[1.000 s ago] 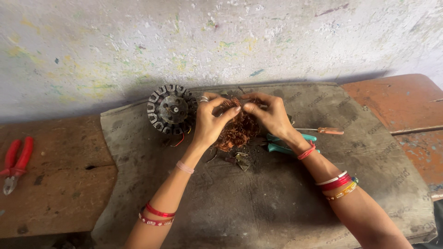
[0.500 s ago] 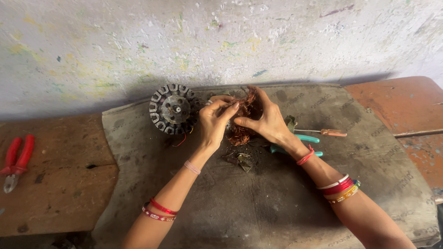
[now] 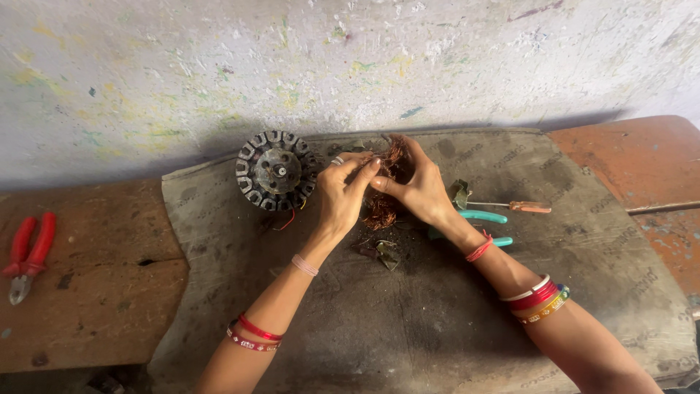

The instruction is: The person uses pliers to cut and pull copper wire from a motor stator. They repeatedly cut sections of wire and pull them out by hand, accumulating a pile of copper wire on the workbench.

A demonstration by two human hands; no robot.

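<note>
Both my hands meet over a dark mat (image 3: pixel 408 321) and hold a tangled bundle of copper wire (image 3: pixel 385 190). My left hand (image 3: pixel 343 193) pinches the bundle from the left with thumb and fingers. My right hand (image 3: pixel 415 186) grips it from the right, fingers curled around the top. Loose strands hang down from the bundle toward the mat. A round black motor stator (image 3: pixel 275 170) with slotted teeth lies on the mat just left of my left hand, with a red wire trailing from it.
Teal-handled pliers (image 3: pixel 481 219) and a small screwdriver with a brown handle (image 3: pixel 510 206) lie on the mat right of my hands. Scraps lie on the mat below the bundle. Red-handled pliers (image 3: pixel 25 252) rest on the wooden bench at far left. A paint-speckled wall stands behind.
Both hands have shifted slightly up and away with the copper bundle, lifting it off the mat. The stator and tools have not moved.
</note>
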